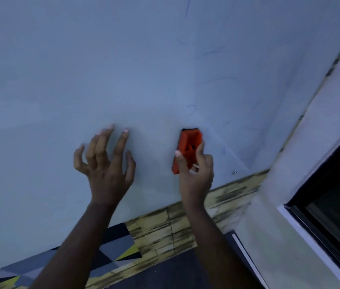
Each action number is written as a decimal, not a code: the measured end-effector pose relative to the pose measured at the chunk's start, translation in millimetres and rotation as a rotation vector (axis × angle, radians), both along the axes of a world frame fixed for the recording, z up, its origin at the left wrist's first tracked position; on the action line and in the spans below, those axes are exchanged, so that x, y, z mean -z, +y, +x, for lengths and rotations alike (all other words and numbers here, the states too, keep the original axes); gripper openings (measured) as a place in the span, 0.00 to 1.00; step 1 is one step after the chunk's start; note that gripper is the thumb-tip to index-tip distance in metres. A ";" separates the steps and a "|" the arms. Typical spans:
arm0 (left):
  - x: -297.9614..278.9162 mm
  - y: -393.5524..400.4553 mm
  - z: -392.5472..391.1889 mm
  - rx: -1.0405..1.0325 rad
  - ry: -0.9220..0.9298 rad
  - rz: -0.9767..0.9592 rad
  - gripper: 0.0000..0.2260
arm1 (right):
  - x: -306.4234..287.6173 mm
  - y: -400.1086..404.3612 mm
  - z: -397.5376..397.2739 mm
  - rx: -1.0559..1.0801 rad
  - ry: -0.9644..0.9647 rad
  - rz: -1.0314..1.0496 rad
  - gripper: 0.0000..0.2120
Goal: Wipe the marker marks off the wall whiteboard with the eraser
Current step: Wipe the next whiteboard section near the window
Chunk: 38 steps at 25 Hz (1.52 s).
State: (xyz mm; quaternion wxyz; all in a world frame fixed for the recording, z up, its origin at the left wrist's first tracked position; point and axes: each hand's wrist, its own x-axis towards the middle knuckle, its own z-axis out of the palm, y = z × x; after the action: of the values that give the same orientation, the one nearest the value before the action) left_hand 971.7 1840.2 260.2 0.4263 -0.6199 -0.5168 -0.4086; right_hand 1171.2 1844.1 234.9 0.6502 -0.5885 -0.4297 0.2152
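Right hand [195, 170] grips orange eraser [188, 148] against whiteboard [81, 69].
Eraser's long axis near-vertical, dark end up; left hand [106, 161] spread, fingertips [125, 131] touching board, holding nothing.

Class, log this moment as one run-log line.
right hand: grips orange eraser against whiteboard | left hand: fingertips spread on board | faint blue marks: remain above eraser

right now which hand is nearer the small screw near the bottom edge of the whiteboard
Right. The right hand, gripping the eraser, sits just left of the screw; the left hand is farther left, fingertips on the whiteboard.
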 end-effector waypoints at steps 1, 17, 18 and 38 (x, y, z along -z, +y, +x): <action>-2.1 6.4 -5.2 -0.006 0.011 0.040 0.25 | -0.6 9.5 15.9 0.045 0.114 -0.010 0.34; 19.0 29.8 -13.0 0.002 0.138 0.161 0.31 | 124.8 23.9 54.5 -0.018 1.020 -0.535 0.25; 18.9 30.0 -13.3 0.008 0.139 0.162 0.31 | 112.6 24.7 50.5 0.003 0.975 -0.482 0.24; 2.8 13.7 -7.6 0.028 0.080 0.110 0.29 | -79.6 23.7 38.3 0.021 -0.442 0.283 0.34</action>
State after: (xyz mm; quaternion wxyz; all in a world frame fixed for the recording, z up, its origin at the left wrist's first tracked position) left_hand 964.1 1853.8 257.5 0.4742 -0.6184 -0.4677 -0.4172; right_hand 1209.5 1867.8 314.5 0.6187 -0.5287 -0.5810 0.0123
